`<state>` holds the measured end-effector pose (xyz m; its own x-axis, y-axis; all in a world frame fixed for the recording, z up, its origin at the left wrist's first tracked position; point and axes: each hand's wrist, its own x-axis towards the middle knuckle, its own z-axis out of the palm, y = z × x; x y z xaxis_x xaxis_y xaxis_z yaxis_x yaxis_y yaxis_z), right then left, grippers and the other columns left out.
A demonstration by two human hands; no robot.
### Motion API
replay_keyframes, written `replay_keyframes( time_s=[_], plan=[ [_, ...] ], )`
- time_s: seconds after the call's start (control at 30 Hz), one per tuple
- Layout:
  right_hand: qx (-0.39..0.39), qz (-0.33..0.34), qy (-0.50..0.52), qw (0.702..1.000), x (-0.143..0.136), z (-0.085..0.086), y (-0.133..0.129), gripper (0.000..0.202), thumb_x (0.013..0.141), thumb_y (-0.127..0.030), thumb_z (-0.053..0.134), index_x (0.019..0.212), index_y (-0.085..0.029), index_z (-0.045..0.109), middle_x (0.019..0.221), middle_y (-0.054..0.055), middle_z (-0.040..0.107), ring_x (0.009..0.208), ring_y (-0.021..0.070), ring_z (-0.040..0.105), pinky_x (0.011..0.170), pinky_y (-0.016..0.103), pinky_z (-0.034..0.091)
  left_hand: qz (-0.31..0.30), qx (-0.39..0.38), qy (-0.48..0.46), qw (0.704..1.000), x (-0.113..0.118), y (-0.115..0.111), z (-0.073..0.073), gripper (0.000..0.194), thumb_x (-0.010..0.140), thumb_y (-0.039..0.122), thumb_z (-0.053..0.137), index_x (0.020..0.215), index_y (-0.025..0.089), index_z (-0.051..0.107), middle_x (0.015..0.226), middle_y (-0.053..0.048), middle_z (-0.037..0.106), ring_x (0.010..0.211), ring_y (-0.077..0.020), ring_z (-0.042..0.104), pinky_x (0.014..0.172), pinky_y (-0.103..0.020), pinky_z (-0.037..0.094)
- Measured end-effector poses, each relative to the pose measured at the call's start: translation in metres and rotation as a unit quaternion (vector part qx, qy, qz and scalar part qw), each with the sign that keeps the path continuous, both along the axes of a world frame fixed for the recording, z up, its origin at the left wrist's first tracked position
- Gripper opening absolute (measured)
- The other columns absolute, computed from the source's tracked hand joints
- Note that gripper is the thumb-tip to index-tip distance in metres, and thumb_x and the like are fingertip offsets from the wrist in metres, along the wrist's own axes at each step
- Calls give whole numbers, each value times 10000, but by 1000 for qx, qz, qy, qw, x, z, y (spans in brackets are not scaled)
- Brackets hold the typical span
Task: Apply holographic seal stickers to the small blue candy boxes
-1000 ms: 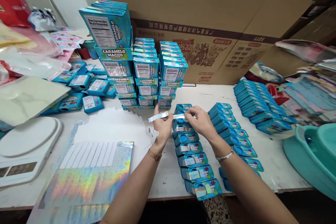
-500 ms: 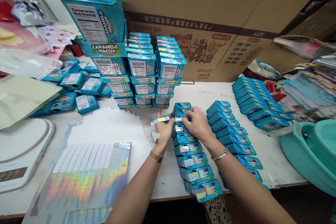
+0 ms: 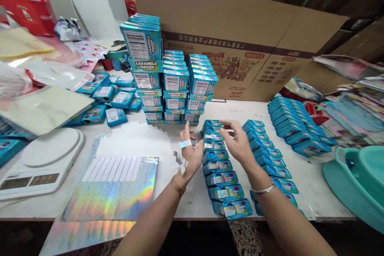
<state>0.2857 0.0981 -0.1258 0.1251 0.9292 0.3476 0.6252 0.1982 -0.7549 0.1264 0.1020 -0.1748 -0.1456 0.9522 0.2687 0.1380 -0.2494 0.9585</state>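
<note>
My right grip (image 3: 223, 127), parted and empty, hovers by the row of bright-blue rectangular boxes (image 3: 216, 155) on the white surface (image 3: 192, 204), a shiny silver strip (image 3: 184, 143) crosses my left grip (image 3: 193, 155), pinched or clinging I cannot tell, and this seems sticker-laying, next calling for careful alignment.

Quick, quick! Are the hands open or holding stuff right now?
Left hand: open, a shiny strip across its fingers; pinched or stuck, can't tell.
Right hand: open, thumb and finger apart, nothing seen in it.
</note>
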Motion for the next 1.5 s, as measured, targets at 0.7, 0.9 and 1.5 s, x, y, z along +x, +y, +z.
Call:
replay_keyframes(
  time_s=[0.7,0.9,1.5],
  plan=[
    [-134,333,-4,933,-15,117,-35,328,973,-485,552,948,-195,704,1039,70,710,972,194,647,833,309,513,-447,62,25,892,-54,-71,83,656,796,260,774,1404,219,529,1223,-112,648,1095,-254,617,958,-412,509],
    [-206,318,62,924,-12,102,-44,365,924,-548,597,902,-205,718,898,39,716,850,176,653,785,303,519,-544,22,-10,839,-66,-70,88,547,792,287,778,1319,250,638,1302,-118,665,1170,-291,628,974,-421,512],
    [-194,494,-132,837,-45,111,-55,195,948,-368,592,882,-213,690,887,20,674,782,158,612,723,286,468,-657,-20,68,750,-70,-73,90,434,777,270,755,1209,244,718,1209,-59,740,1148,-268,676,1047,-386,506]
  ],
)
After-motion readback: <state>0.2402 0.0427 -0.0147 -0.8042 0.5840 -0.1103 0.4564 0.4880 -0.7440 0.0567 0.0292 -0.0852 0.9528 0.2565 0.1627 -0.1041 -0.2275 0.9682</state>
